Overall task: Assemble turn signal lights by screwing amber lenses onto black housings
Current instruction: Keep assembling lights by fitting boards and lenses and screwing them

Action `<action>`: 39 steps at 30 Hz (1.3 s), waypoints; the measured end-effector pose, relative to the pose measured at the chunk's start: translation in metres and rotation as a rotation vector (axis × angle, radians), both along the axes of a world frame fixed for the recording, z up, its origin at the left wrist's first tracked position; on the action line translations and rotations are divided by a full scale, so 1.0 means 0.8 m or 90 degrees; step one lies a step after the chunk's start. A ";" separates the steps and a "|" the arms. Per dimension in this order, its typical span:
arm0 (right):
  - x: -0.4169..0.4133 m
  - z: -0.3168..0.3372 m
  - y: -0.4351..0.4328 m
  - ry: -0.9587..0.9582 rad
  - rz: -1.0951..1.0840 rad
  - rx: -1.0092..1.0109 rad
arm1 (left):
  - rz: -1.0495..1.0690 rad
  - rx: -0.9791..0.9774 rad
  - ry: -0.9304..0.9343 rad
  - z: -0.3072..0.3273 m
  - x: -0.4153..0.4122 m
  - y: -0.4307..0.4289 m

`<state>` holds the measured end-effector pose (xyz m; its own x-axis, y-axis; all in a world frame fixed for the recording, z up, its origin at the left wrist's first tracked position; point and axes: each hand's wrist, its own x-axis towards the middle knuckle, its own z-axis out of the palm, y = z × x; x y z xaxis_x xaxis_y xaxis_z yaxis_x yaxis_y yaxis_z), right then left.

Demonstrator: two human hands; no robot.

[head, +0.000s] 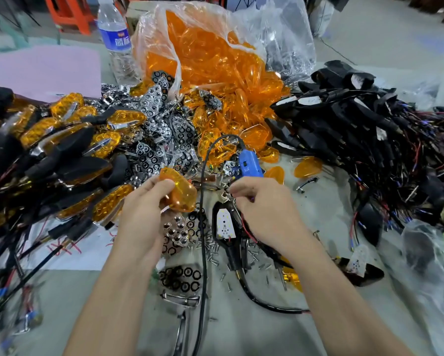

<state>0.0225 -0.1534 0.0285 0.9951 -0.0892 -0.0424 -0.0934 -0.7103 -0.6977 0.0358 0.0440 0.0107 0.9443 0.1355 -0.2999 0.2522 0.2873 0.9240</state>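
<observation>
- At the near edge of the table [254, 335], toward 6 o'clock, a bare grey strip lies between the two forearms. Only a black cable [202, 253] crosses it, running up the middle.
- Just beyond, loose screws [214, 255] are scattered around a black housing [233, 255]. The housing lies flat with its white LED board facing up and its stem pointing to 6 o'clock.
- The left hand [143, 211] grips an amber lens [181, 195] between thumb and fingers. The lens is at 10 o'clock from the housing, lifted above a chrome reflector [177, 233] and not touching the housing.
- The right hand [263, 211] hovers over the housing's right edge, its fingers curled and the tips drawn together. Whether they pinch anything cannot be told.
- A blue screwdriver [249, 163] lies at 12 o'clock from the housing, just past the right fingertips.
- A heap of finished lights [48, 150] crowds in from 9 o'clock, and a tangle of wired housings [357, 124] from 3 o'clock. The only open room is the middle lane.
- Farthest away, a plastic bag of lenses [210, 55] stands at 12 o'clock, and a water bottle [115, 39] at 11 o'clock.
</observation>
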 end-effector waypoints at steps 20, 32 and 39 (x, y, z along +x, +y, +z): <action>-0.020 0.004 0.040 -0.059 -0.040 0.257 | -0.118 0.036 0.058 -0.009 -0.027 0.026; -0.039 -0.005 0.059 0.033 -0.050 0.627 | -0.190 0.010 -0.001 0.006 -0.026 0.015; -0.052 -0.010 0.048 0.019 -0.023 0.605 | -0.118 -0.017 -0.011 0.010 -0.030 -0.012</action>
